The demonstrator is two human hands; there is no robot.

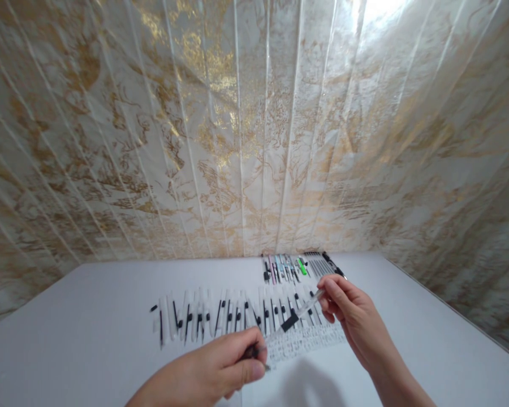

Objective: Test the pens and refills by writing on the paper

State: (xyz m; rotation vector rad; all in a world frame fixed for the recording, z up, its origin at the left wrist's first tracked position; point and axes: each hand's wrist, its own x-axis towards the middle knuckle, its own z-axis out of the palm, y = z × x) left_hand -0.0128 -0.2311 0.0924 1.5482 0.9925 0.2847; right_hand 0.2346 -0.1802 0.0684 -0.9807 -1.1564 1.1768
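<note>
A clear pen barrel (307, 305) with a black grip slants between my two hands over the table. My right hand (345, 302) is closed in a pinch on its upper right end. At the lower left end, my left hand (224, 364) is closed round it, with something dark showing between thumb and fingers; what that part is I cannot make out. Behind my hands lie several pen parts (189, 316) in a row, with clear tubes, thin dark refills and small black pieces. Beneath the barrel, a sheet of paper (305, 345) carries rows of small dark marks.
Farther back lie a group of coloured pens (275, 268), a bright green piece (302, 266) and a set of slim dark pens or refills (320, 267). The white table (89, 339) meets a gold-patterned, shiny sheet (220, 141) at its back edge.
</note>
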